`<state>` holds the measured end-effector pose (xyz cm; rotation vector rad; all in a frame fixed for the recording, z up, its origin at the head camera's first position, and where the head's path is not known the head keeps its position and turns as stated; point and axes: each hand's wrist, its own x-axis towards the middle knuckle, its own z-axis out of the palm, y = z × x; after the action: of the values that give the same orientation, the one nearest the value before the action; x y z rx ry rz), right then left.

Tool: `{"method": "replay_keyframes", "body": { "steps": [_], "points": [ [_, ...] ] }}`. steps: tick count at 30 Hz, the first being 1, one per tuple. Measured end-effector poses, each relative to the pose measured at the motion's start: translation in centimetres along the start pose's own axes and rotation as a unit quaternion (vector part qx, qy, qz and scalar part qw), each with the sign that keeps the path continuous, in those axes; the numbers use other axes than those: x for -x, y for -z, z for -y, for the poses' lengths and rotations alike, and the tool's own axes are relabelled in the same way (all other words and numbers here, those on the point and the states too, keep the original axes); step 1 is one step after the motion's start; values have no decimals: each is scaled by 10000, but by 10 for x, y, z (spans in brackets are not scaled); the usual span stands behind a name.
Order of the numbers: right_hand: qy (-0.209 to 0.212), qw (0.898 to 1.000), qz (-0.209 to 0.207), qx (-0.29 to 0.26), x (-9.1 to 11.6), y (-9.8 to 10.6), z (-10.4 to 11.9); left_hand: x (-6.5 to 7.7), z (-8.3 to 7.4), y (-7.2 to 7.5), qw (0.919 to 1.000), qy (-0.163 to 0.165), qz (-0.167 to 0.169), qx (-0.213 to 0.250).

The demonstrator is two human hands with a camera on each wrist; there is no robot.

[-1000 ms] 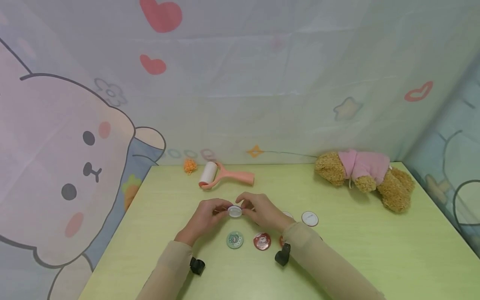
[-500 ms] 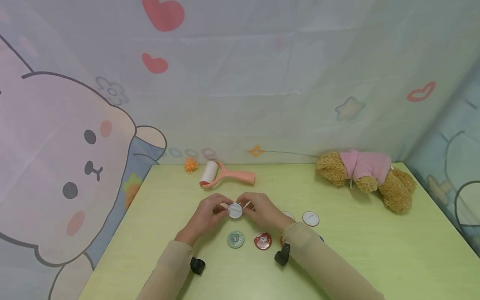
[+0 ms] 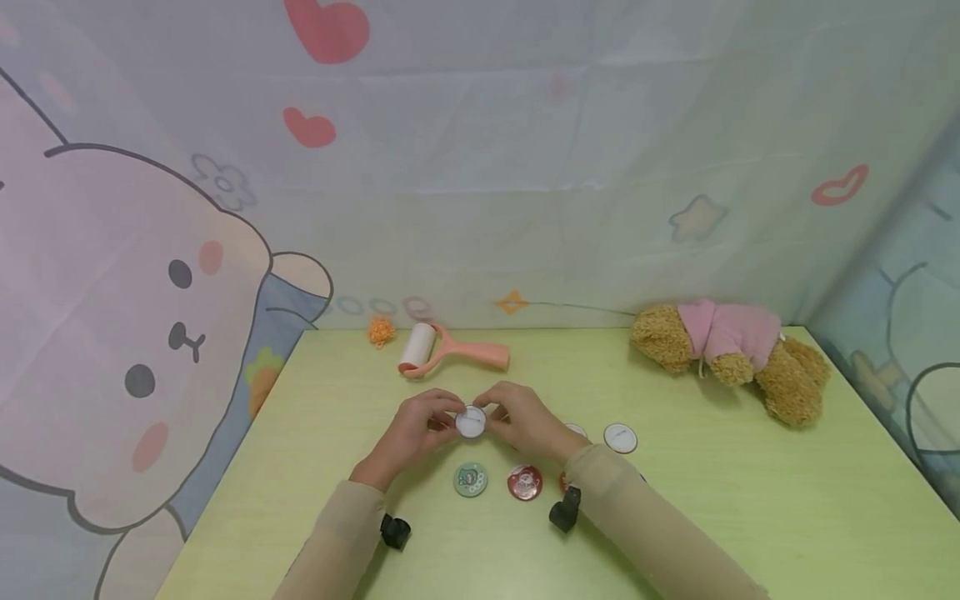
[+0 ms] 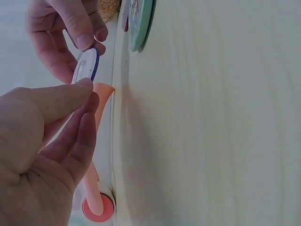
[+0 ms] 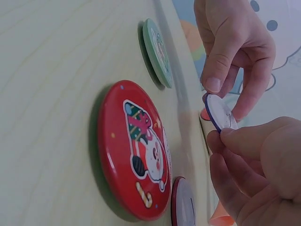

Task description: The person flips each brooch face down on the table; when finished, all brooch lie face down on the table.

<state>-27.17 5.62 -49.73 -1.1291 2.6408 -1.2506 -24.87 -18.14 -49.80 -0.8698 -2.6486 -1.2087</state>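
Just above the pale green table (image 3: 787,508), the blue-rimmed pin-back badge (image 3: 471,422) hangs between two pinches: left hand (image 3: 416,427) on one edge, right hand (image 3: 522,418) on the other, white back facing the head camera! The green badge (image 3: 470,480) and red candy-cane badge (image 5: 122,150) lie flat. Light, even rim pressure looks right here, thumbs off the pin, so nothing tilts or slips.

Head looks down; 2 wrist close-ups share a badge (image 5: 219,113).

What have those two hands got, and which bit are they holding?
A round badge. The left hand and the right hand pinch its edge at opposite sides.
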Motion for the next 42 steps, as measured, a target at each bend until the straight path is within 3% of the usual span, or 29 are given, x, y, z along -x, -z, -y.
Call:
{"method": "replay_keyframes", "body": {
  "steps": [21,33,42],
  "points": [
    [-285,9995,57,-123,0,-3,2,1,5,-3,9996,252,87,-24],
    [-224,9994,182,-191,0,-3,-2,0,3,-2,9988,442,196,-9],
    [-115,9995,275,142,1,-3,-4,-1,3,-3,9986,381,314,-166]
  ]
}}
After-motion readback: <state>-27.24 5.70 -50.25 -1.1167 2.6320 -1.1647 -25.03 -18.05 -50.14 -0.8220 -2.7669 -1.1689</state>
